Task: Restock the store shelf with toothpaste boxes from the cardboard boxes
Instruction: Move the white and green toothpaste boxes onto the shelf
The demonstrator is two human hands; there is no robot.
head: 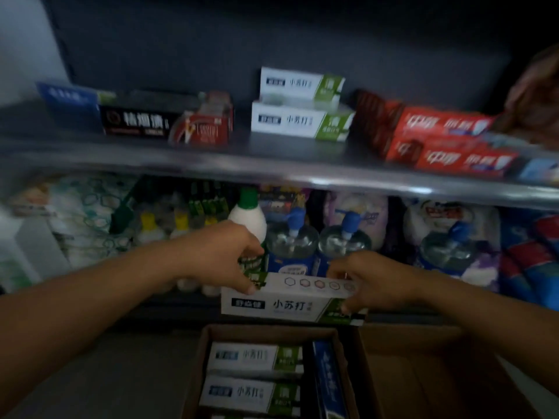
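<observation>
Holding one white-and-green toothpaste box [287, 300] level at lower centre of the frame, the person has it lifted clear above the open cardboard box [196, 373] and below the shelf [211, 158]. At left of the carton, the left hand [230, 255] pinches the green end between curled fingers and thumb; at right, the right hand [372, 282] grips the other end the same way, so neither hand is free.

To do this step well, I would keep the carton flat, printed face forward, and raise it past the shelf lip before sliding it in. The sensible spot looks like the matching white-and-green stack [299, 107] at upper centre, set square on top or just beside it, without nudging the neighbours.

Counting along the shelf from the left of the frame: one blue carton [68, 99], one black carton [136, 120], one red-and-white carton [205, 125], two white-and-green cartons stacked, then at least two red cartons [447, 140], the blur hiding any more. Down in the cardboard box, two white-and-green cartons show fully, a third only by its edge, plus one blue carton on its side [328, 379]
</observation>
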